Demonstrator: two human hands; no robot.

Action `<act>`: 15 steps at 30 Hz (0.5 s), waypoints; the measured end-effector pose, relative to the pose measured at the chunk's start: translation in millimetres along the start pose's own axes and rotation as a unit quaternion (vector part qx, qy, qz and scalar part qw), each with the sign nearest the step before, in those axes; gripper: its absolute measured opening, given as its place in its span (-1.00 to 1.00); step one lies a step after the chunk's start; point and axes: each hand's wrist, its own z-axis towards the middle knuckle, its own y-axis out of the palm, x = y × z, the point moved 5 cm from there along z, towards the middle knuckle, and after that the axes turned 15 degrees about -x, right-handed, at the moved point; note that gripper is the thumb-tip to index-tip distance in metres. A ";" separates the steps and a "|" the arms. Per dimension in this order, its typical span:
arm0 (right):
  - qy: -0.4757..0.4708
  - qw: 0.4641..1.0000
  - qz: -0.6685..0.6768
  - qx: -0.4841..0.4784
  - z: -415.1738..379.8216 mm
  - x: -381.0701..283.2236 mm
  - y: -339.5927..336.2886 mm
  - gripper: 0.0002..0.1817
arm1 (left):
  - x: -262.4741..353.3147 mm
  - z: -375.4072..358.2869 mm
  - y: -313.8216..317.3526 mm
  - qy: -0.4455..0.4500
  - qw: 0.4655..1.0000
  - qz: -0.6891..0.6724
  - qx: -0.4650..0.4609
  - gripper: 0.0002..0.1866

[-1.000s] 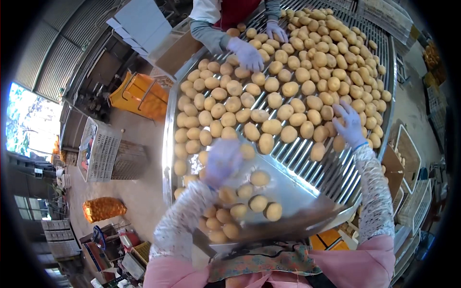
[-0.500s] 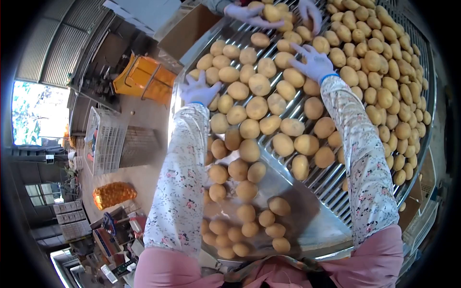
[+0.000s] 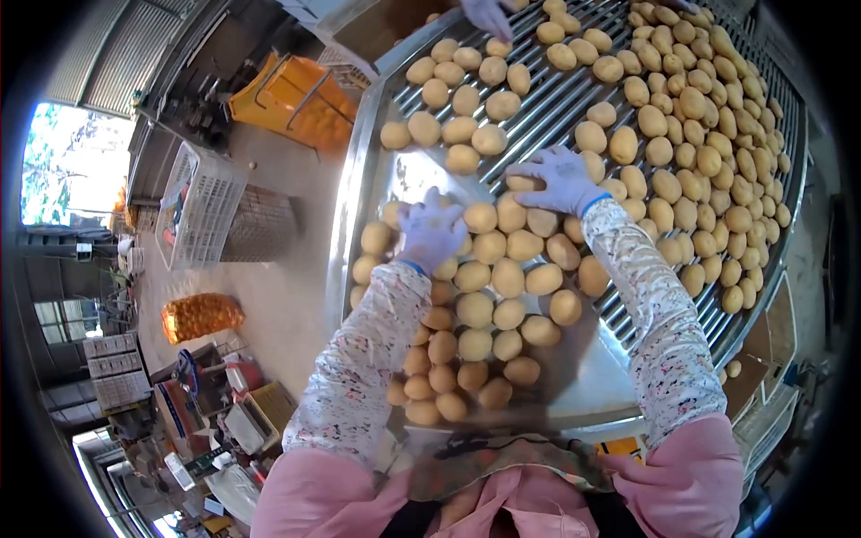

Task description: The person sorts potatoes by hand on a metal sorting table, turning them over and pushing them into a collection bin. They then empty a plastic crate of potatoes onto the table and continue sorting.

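Observation:
My left hand (image 3: pixel 430 233), in a pale purple glove, lies over several potatoes (image 3: pixel 473 310) on the smooth metal end of the sorting table. Its fingers are a little bent and apart. My right hand (image 3: pixel 558 183), gloved the same way, rests with spread fingers against a potato (image 3: pixel 525 183) at the upper edge of this bunch. Neither hand closes round a single potato. Under the left palm, some potatoes are hidden.
A big heap of potatoes (image 3: pixel 708 161) covers the right side of the metal rollers (image 3: pixel 565 99). Across the table is another person's gloved hand (image 3: pixel 489 16). To the left stand a white plastic crate (image 3: pixel 202 206), a filled mesh sack (image 3: pixel 202 317) and an orange cart (image 3: pixel 291 99).
Both my hands have come back toward my body, bringing a bunch of potatoes onto the smooth metal. The other person's hands have moved farther away, and more of the rollers show.

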 end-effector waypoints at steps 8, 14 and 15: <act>-0.019 0.995 -0.074 0.058 -164.9 -80.1 56.6 -0.38 | 79.7 -169.4 80.9 0.155 0.967 -0.075 0.188 -0.40; 0.118 0.983 -0.123 0.072 -298.4 -97.2 108.2 -0.23 | -3.8 -295.3 134.7 0.226 0.968 0.010 0.109 -0.37; 0.165 0.982 -0.078 0.042 -310.9 -99.3 116.3 -0.23 | -13.3 -299.2 138.7 0.218 0.972 0.016 0.088 -0.38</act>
